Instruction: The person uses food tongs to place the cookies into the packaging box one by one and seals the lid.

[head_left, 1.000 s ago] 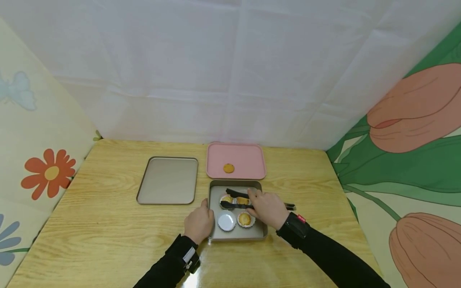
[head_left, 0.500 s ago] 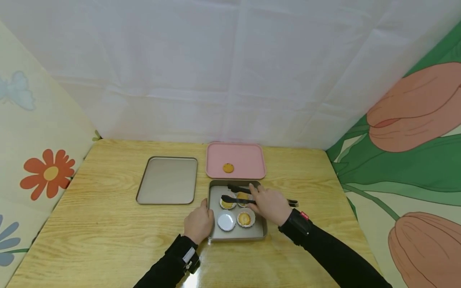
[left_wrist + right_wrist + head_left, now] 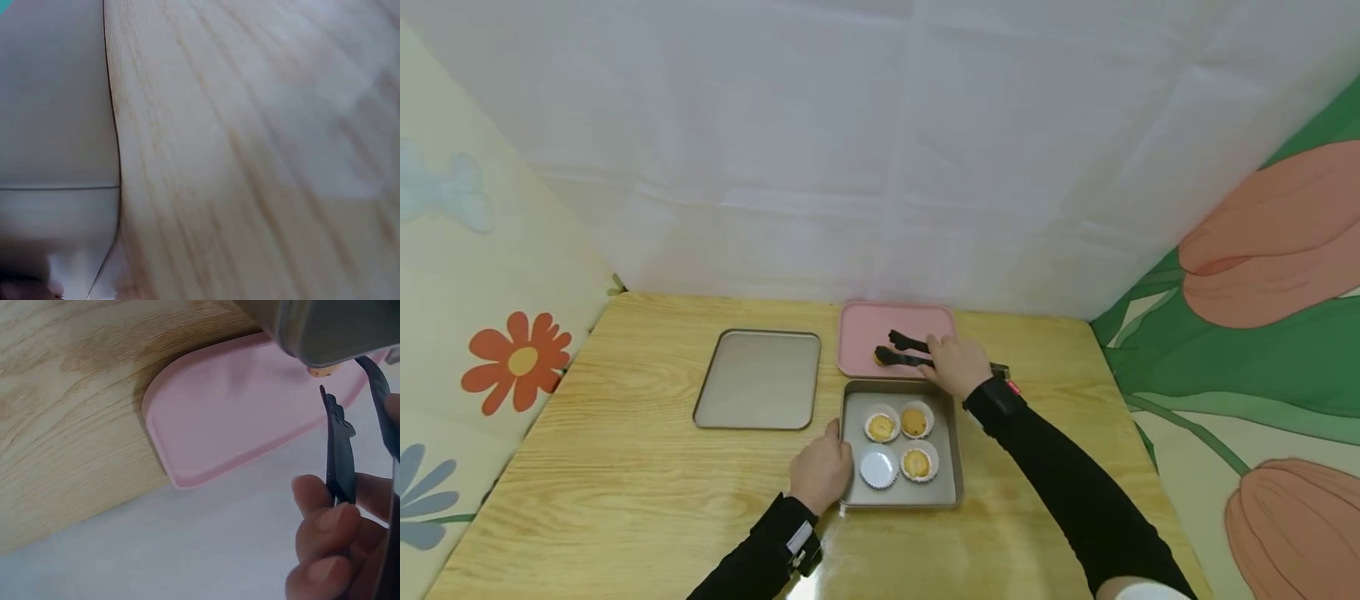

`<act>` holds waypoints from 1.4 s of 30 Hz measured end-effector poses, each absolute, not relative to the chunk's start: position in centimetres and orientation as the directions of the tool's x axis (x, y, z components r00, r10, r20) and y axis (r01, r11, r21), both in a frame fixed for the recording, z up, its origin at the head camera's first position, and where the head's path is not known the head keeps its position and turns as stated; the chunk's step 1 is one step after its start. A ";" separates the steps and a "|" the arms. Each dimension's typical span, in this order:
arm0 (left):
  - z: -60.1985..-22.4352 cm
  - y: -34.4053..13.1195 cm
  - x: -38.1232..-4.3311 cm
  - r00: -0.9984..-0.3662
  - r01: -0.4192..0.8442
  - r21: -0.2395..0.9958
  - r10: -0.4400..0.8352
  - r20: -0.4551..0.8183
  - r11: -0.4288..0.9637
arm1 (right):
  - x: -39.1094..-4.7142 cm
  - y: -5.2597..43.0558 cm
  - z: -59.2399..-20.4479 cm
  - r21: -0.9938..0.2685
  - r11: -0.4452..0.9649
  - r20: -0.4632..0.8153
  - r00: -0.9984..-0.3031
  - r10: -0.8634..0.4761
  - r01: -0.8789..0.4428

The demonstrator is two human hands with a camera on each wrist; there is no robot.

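Note:
My right hand (image 3: 961, 367) holds a pair of black tongs (image 3: 906, 359) over the pink tray (image 3: 859, 321). The tong tips stand apart. One tip partly covers a small cookie (image 3: 322, 371), which the right wrist view shows on the tray beside the tips. My left hand (image 3: 822, 471) grips the left side of a deep square baking pan (image 3: 951, 483), thumb at the rim. White paper cups sit in the pan. Three hold cookies, among them the back-right cookie (image 3: 914, 422); the front-left cup (image 3: 878, 467) holds none.
A flat metal tray (image 3: 760, 379) lies to the left of the pan on the wooden table (image 3: 625, 467). Behind the table hangs a white cloth (image 3: 737, 150). Patterned panels (image 3: 1240, 392) stand at both sides.
My right hand has carried the tongs from over the pan back to the pink tray's cookie, uncovering the back paper cups. My left hand has stayed on the pan. The view has shifted slightly.

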State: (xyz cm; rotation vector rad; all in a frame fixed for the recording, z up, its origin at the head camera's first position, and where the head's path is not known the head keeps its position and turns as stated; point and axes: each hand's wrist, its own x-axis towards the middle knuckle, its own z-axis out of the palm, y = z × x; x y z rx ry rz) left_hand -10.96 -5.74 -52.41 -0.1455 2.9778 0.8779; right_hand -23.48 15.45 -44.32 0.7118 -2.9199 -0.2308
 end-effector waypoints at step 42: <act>-52.7 -5.7 -11.1 -0.995 -0.102 0.533 -0.080 -0.065 0.840 | -24.8 14.8 -44.5 0.148 0.856 0.003 -0.865 -0.502 -0.496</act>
